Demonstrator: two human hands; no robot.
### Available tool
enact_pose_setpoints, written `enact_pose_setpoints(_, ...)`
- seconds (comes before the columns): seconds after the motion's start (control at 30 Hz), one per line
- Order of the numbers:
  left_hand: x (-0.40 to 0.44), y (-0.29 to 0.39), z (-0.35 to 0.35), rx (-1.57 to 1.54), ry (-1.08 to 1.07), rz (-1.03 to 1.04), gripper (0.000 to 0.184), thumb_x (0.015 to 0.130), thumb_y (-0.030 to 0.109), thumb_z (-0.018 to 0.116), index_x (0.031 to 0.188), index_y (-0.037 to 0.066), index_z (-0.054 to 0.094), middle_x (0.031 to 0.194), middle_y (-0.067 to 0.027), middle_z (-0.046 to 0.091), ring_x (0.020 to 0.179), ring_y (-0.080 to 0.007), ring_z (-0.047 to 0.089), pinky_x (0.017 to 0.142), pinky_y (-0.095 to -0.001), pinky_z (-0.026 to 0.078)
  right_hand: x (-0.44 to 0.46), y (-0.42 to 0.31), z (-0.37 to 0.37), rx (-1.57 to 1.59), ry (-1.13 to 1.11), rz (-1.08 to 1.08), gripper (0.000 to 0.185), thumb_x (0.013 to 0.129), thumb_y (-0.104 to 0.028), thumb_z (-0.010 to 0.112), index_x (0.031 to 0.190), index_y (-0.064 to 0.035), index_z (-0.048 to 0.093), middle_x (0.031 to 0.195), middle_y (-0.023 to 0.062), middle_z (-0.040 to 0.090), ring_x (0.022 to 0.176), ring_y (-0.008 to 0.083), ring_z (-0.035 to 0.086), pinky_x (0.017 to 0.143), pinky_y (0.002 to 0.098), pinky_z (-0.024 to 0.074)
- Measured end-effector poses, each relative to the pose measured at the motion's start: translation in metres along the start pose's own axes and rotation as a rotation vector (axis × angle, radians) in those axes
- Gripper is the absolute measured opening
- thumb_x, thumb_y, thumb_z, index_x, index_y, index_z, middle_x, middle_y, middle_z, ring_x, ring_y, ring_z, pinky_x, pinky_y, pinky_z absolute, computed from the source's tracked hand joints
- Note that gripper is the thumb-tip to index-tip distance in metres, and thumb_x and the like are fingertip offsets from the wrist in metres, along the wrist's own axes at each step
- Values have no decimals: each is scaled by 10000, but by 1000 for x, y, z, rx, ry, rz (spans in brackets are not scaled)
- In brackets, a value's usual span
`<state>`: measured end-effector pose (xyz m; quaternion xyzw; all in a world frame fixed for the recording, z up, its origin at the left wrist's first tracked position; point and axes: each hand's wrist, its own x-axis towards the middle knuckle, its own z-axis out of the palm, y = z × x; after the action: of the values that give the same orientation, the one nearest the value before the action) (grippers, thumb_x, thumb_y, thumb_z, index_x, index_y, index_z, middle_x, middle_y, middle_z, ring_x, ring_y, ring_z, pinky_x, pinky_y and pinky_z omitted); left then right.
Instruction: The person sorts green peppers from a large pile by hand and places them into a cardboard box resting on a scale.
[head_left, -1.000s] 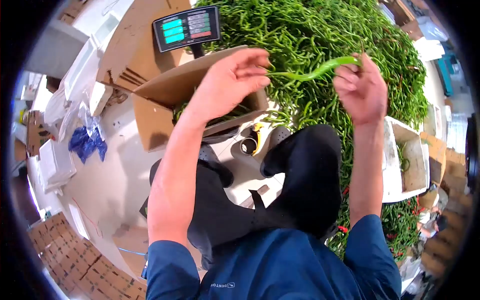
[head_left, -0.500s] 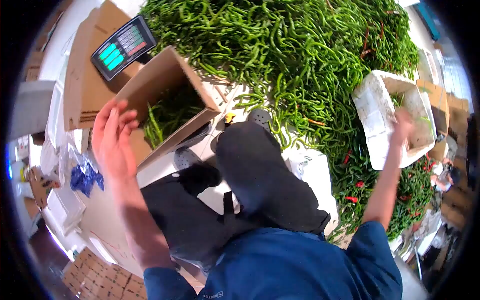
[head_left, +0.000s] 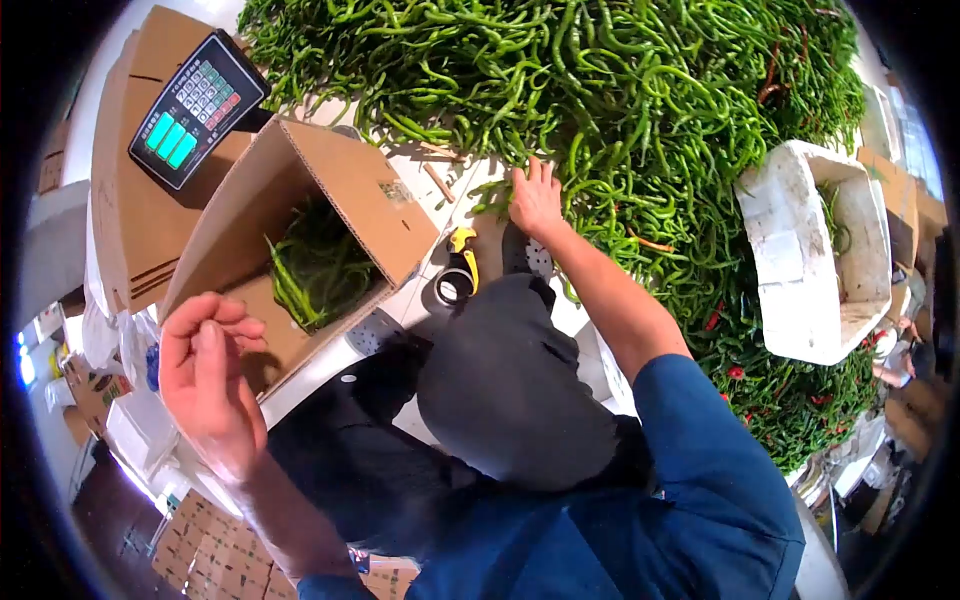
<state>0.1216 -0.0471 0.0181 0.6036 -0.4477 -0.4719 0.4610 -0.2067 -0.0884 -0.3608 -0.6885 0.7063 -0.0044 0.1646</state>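
Observation:
My right hand (head_left: 537, 207) reaches down to the near edge of a big heap of long green peppers (head_left: 610, 110), fingers stretched and a little spread at the peppers there. My left hand (head_left: 212, 385) is raised at the near side of an open cardboard box (head_left: 372, 195), palm up. Its fingers are loosely bent, the thumb stands apart, and nothing shows in it. Inside the box lies a batch of green peppers (head_left: 315, 268), partly hidden by the walls.
A scale display (head_left: 198, 108) stands behind the box. On the right, a white foam box (head_left: 795, 255) with a few peppers rests tilted on the heap. A yellow-handled tape dispenser (head_left: 461, 262) lies on the floor near my feet. Another person's hand (head_left: 893, 374) shows at the far right.
My right hand has moved left from the foam box to the heap's near edge. The left hand has dropped slightly with its fingers more bent. The view has shifted.

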Motion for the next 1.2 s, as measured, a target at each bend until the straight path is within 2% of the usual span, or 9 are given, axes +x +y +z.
enact_pose_setpoints(0.1, 0, 3, 13, 202, 21, -58, 230, 1015, 120, 530, 1177, -35, 580, 1031, -136, 654, 879, -186, 634, 775, -306, 507, 12, -2, 12, -245, -132, -14, 663, 668, -372, 808, 1259, -171, 587, 1542, 208, 283, 1383, 477, 291, 1054, 624, 309)
enact_pose_setpoints(0.2, 4, 7, 21, 278, -23, -63, 226, 1010, 133, 540, 1146, -42, 584, 1011, -129, 655, 864, -183, 634, 784, -308, 511, 16, 7, 17, -183, -178, -29, 668, 652, -369, 835, 1247, -173, 603, 1544, 212, 274, 1388, 490, 287, 1047, 636, 338)
enact_pose_setpoints(0.37, 5, 15, 31, 249, -21, -98, 186, 956, 54, 559, 1099, -59, 596, 981, -134, 675, 888, -182, 649, 839, -290, 514, 13, 40, 5, 89, 78, -182, 329, 738, -202, 697, 1038, -75, 654, 1284, 247, 513, 1166, 436, 503, 916, 483, 515)
enact_pose_setpoints(0.53, -3, 19, 41, 249, -38, -119, 179, 936, 66, 576, 1061, -60, 602, 986, -135, 653, 880, -181, 638, 833, -290, 497, 8, 64, -29, 394, 12, 209, 436, 777, -239, 651, 1151, -36, 558, 1040, 195, 650, 971, 422, 619, 870, 490, 501)
enact_pose_setpoints(0.73, -9, 21, 44, 291, -117, -119, 174, 920, 49, 577, 1049, -64, 605, 1022, -145, 635, 921, -192, 632, 848, -290, 488, -7, 82, -75, 1200, -153, 392, 443, 751, -25, 641, 1190, 3, 587, 956, 76, 676, 818, 177, 631, 751, 318, 530)
enact_pose_setpoints(0.87, -10, 15, 48, 323, -157, -74, 172, 898, 10, 570, 1045, -70, 613, 1012, -149, 636, 927, -205, 632, 844, -299, 492, -12, 68, -52, 807, -443, 146, 424, 788, -31, 665, 1207, -24, 597, 1004, 77, 703, 906, 188, 655, 824, 313, 520)
enact_pose_setpoints(0.93, -9, 13, 50, 341, -167, -70, 178, 881, -11, 568, 1040, -72, 620, 1000, -150, 641, 915, -210, 633, 839, -302, 495, -8, 57, -35, 421, -256, -213, 384, 779, -65, 591, 1162, -60, 621, 1013, 163, 687, 954, 379, 658, 871, 421, 524)
enact_pose_setpoints(1.03, -5, 12, 50, 387, -198, -31, 203, 852, -31, 570, 1042, -73, 626, 976, -149, 650, 905, -211, 634, 835, -301, 497, 10, 47, -18, -7, -52, -504, 263, 817, -22, 538, 1074, -57, 586, 940, 146, 625, 874, 361, 655, 787, 486, 522)
enact_pose_setpoints(1.2, -2, 12, 49, 428, -177, 8, 194, 803, -52, 581, 987, -67, 644, 942, -161, 667, 871, -222, 645, 809, -303, 504, 20, 45, 13, -196, -230, -342, 296, 849, -53, 550, 1145, -47, 544, 1042, 159, 620, 890, 326, 671, 747, 426, 544)
